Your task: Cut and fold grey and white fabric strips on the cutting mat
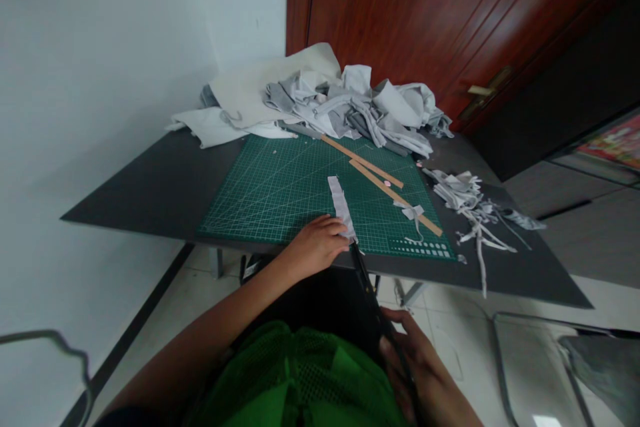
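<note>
My left hand [316, 245] rests on the near edge of the green cutting mat [280, 190], its fingers closed on the near end of a grey fabric strip [341, 203] that lies on the mat. My right hand [417, 363] is lower, off the table, wrapped round the handles of black scissors [367, 283]. The scissor blades point up at the strip's near end beside my left fingers.
A heap of grey and white cloth [325, 103] fills the table's back. Two wooden rulers [385, 183] lie across the mat's right side. Cut fabric scraps [470, 203] sit on the dark table [150, 187] to the right. A wooden door stands behind.
</note>
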### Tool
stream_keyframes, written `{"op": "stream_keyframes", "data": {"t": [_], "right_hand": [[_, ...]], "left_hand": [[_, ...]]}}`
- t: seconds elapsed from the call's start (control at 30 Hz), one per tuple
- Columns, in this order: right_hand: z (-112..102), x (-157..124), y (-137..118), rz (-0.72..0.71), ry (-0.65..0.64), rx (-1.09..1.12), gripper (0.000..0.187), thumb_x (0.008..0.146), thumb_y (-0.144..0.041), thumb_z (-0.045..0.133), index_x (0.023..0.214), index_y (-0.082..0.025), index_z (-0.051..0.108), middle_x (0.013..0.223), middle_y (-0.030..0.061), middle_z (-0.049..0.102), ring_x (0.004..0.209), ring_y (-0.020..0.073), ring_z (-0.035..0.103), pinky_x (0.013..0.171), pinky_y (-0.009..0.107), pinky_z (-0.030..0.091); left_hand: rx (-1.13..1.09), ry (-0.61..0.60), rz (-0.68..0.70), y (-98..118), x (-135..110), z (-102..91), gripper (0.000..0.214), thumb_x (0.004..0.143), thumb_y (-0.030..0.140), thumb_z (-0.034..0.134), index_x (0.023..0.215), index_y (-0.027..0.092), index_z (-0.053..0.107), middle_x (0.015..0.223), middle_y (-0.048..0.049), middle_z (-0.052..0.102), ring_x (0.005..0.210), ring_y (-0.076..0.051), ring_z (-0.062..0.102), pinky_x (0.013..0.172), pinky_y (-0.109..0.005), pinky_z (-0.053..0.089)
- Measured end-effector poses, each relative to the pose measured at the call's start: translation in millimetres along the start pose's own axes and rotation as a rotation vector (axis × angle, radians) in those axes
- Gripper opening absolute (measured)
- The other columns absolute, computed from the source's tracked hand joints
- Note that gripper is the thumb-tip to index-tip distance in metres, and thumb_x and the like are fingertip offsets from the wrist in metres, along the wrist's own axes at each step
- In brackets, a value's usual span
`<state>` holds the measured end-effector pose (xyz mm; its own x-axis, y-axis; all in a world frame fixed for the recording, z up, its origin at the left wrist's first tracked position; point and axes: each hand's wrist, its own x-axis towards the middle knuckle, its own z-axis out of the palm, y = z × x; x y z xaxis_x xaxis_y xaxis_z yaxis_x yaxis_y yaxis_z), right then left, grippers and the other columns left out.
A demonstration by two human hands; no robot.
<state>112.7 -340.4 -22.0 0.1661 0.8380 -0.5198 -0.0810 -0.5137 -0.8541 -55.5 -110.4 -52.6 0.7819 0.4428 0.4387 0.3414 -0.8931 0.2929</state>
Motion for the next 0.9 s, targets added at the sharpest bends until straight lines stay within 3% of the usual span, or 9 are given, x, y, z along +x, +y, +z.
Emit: {"op": "stream_keyframes", "data": {"t": [0.2, 0.27, 0.4, 0.6, 0.9], "right_hand": [[-1.8, 0.7, -4.2, 0.007, -0.013, 0.066, 0.057, 0.085, -0.064, 0.069, 0.125, -0.029, 0.049, 0.062, -0.0115, 0.043, 0.038, 0.0042, 0.029, 0.033, 0.015, 0.029], [-4.4, 2.6, -5.8, 0.007, -0.014, 0.088, 0.054, 0.086, -0.062, 0.069, 0.122, -0.028, 0.048, 0.062, -0.012, 0.042, 0.039, 0.0037, 0.026, 0.033, 0.014, 0.028], [-9.2, 10.7, -4.8, 0.002, -0.043, 0.128, 0.054, 0.086, -0.06, 0.07, 0.124, -0.028, 0.047, 0.06, -0.0127, 0.04, 0.039, 0.0036, 0.022, 0.034, 0.014, 0.026], [-11.1, 21.1, -2.9, -0.012, -0.038, 0.126, 0.055, 0.084, -0.059, 0.072, 0.124, -0.029, 0.048, 0.065, -0.0113, 0.043, 0.039, 0.0034, 0.026, 0.032, 0.013, 0.028], [-7.0, 33.1, -11.0, -0.043, -0.094, 0.14, 0.052, 0.085, -0.057, 0.073, 0.12, -0.027, 0.05, 0.062, -0.0129, 0.041, 0.037, 0.0033, 0.029, 0.032, 0.013, 0.029]], "left_hand": [[-0.023, 0.001, -0.005, -0.5, -0.7, 0.0, 0.008, 0.095, 0.023, 0.065, 0.092, 0.021, 0.072, 0.11, -0.0034, 0.07, 0.115, -0.021, 0.063, 0.11, -0.043, 0.046], [-0.012, 0.022, -0.004, -1.0, -1.2, 1.5, 0.01, 0.096, 0.024, 0.065, 0.102, 0.02, 0.072, 0.119, -0.006, 0.069, 0.128, -0.024, 0.058, 0.113, -0.043, 0.045], [0.057, 0.044, -0.121, 0.4, -1.6, 3.0, 0.037, 0.095, 0.03, 0.065, 0.13, 0.017, 0.061, 0.141, -0.0133, 0.059, 0.143, -0.029, 0.044, 0.119, -0.05, 0.038], [0.127, 0.0, -0.133, 2.2, -1.9, 2.5, 0.027, 0.097, 0.033, 0.062, 0.119, 0.02, 0.068, 0.141, -0.0102, 0.061, 0.14, -0.03, 0.047, 0.12, -0.051, 0.036], [0.073, -0.019, -0.149, 0.3, -2.5, 2.2, 0.027, 0.097, 0.032, 0.063, 0.12, 0.02, 0.07, 0.141, -0.012, 0.061, 0.142, -0.03, 0.046, 0.12, -0.054, 0.035]]}}
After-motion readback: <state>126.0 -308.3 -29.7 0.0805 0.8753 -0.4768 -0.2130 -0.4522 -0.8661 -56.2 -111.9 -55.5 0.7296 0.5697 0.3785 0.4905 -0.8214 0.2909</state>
